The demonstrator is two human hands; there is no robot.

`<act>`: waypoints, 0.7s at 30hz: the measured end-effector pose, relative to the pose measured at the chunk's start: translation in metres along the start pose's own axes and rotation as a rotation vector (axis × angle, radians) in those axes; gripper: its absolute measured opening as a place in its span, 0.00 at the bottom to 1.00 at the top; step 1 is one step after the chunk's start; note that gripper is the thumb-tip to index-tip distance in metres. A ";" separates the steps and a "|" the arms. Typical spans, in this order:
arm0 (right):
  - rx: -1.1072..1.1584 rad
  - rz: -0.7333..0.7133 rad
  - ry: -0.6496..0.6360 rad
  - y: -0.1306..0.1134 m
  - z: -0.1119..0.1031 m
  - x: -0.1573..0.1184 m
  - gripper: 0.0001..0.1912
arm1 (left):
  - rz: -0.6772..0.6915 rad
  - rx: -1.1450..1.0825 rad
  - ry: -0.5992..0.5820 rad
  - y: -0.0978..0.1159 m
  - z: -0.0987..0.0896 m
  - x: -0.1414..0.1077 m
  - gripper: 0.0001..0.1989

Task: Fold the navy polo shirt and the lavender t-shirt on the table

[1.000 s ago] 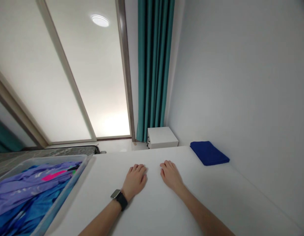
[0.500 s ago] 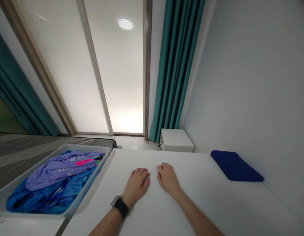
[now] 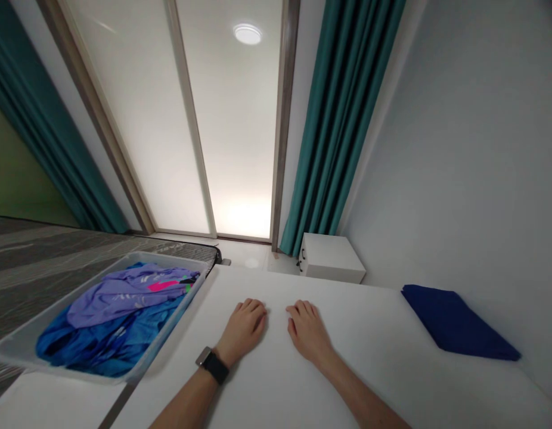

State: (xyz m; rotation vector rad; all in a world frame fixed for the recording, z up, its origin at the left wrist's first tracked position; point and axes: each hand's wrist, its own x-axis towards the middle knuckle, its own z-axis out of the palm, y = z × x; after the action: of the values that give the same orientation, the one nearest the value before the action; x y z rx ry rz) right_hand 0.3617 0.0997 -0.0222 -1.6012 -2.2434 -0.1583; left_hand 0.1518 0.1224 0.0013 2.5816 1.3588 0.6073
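Palm down on the white table (image 3: 276, 381) rests my left hand (image 3: 244, 331), its fingers loosely bent and nothing in them. A watch with a black strap (image 3: 213, 364) is on that wrist. My right hand (image 3: 310, 332) lies on the same tabletop a short gap away, fingers stretched forward and holding nothing. To the left, a clear plastic bin (image 3: 16, 353) contains crumpled clothes: a purple garment (image 3: 119, 293) with a pink patch on top of a blue garment (image 3: 110, 345). At the right, by the wall, a folded dark blue cloth (image 3: 459, 325) lies flat on the table.
Beyond the table's far edge stands a small white cabinet (image 3: 332, 253) with dark handles. Behind are frosted sliding doors (image 3: 240, 143) between teal curtains (image 3: 343, 131). A grey patterned mattress or bed (image 3: 30, 262) is at the left. A grey wall (image 3: 473, 155) borders the right side.
The view has tilted, so the bin appears slightly higher and the blue cloth lower, both farther right. My hands stay on the table, with a slightly wider gap between them.
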 end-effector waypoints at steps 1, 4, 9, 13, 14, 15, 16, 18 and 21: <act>0.007 -0.008 -0.003 -0.001 0.001 0.002 0.11 | -0.022 0.010 0.008 -0.004 -0.001 0.000 0.10; 0.021 -0.035 -0.012 -0.008 0.004 0.008 0.11 | -0.056 0.017 0.025 -0.011 -0.003 0.000 0.10; 0.045 -0.067 -0.017 -0.024 0.007 0.020 0.10 | -0.057 0.020 0.039 -0.010 -0.004 -0.002 0.08; 0.054 -0.067 -0.028 -0.028 0.007 0.022 0.11 | -0.051 0.024 0.043 -0.008 -0.004 -0.002 0.08; 0.056 -0.065 -0.029 -0.028 0.007 0.022 0.11 | -0.051 0.024 0.042 -0.008 -0.004 -0.002 0.08; 0.058 -0.063 -0.029 -0.028 0.007 0.021 0.11 | -0.050 0.024 0.042 -0.009 -0.004 -0.002 0.08; 0.057 -0.061 -0.028 -0.027 0.008 0.021 0.11 | -0.049 0.023 0.039 -0.009 -0.003 -0.002 0.08; 0.054 -0.062 -0.026 -0.027 0.009 0.020 0.11 | -0.050 0.025 0.034 -0.010 -0.002 -0.002 0.08; 0.056 -0.064 -0.020 -0.026 0.010 0.019 0.12 | -0.052 0.026 0.019 -0.010 -0.003 -0.003 0.08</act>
State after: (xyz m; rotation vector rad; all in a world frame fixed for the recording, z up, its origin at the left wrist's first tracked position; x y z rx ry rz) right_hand 0.3299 0.1104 -0.0214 -1.5091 -2.2951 -0.0959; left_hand 0.1410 0.1254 -0.0003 2.5576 1.4441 0.6111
